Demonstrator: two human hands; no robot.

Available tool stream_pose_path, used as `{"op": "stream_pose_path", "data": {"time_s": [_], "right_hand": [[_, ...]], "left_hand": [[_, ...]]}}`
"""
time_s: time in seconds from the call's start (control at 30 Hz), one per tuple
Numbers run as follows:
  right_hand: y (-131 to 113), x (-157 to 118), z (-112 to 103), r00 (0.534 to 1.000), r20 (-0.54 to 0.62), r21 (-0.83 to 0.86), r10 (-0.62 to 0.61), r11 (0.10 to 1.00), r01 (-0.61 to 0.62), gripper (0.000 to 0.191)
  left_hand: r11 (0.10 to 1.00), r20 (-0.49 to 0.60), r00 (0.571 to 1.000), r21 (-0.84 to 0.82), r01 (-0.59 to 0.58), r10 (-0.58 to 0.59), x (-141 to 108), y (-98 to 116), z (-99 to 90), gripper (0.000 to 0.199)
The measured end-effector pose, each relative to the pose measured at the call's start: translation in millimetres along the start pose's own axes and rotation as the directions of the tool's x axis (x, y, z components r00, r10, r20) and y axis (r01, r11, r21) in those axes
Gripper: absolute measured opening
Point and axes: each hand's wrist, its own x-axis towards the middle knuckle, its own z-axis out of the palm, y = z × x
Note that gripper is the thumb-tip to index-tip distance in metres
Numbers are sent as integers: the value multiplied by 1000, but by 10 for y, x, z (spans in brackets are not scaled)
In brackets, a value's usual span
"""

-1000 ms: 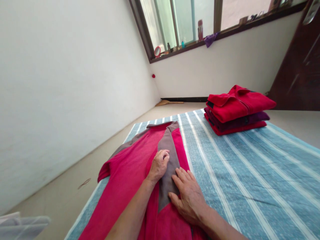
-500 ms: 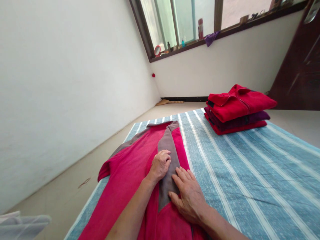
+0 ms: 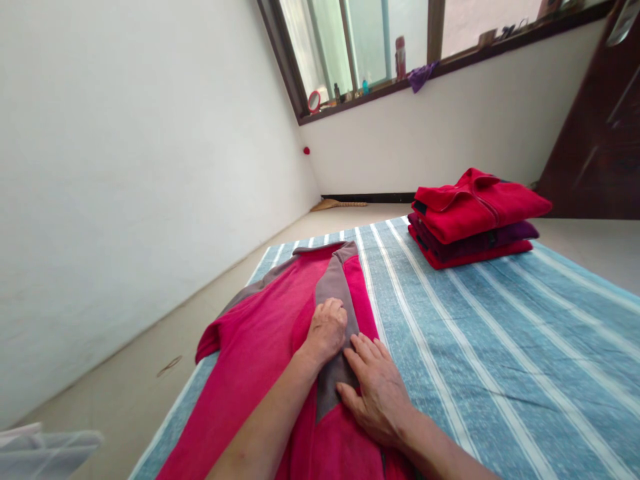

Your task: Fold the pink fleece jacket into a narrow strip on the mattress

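Head view: left hand (image 3: 329,327) curled, palm down, on gray panel (image 3: 334,283) of pink garment (image 3: 255,333); whether pinching cloth, cannot tell. Right hand (image 3: 377,390) nearer, spread flat, unclosed. Garment lies left on striped sheet (image 3: 480,343).

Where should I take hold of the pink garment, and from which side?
Probably best by the outer flap on the left of the pink garment, coming from the left: that flap appears to jut past the edge of the striped cover, so you could get beneath it. The garment's right part lies under the left hand and right hand.
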Motion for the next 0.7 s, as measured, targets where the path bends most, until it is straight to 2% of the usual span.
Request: {"op": "stream_pose_path", "data": {"time_s": [0.2,0.47,0.7], "right_hand": [[10,5,18,1000,-22,-7,-10,1000,10,48],[32,0,50,997,-71,-20,-35,999,34,45],[34,-9,64,996,-83,-26,-41,999,39,44]], "left_hand": [[999,-70,997,-45,5,-9,-39,-64,18,22],[982,-160,986,-186,13,-44,-10,-266,68,16],[952,-188,975,-300,55,-116,-5,-286,7,12]]}}
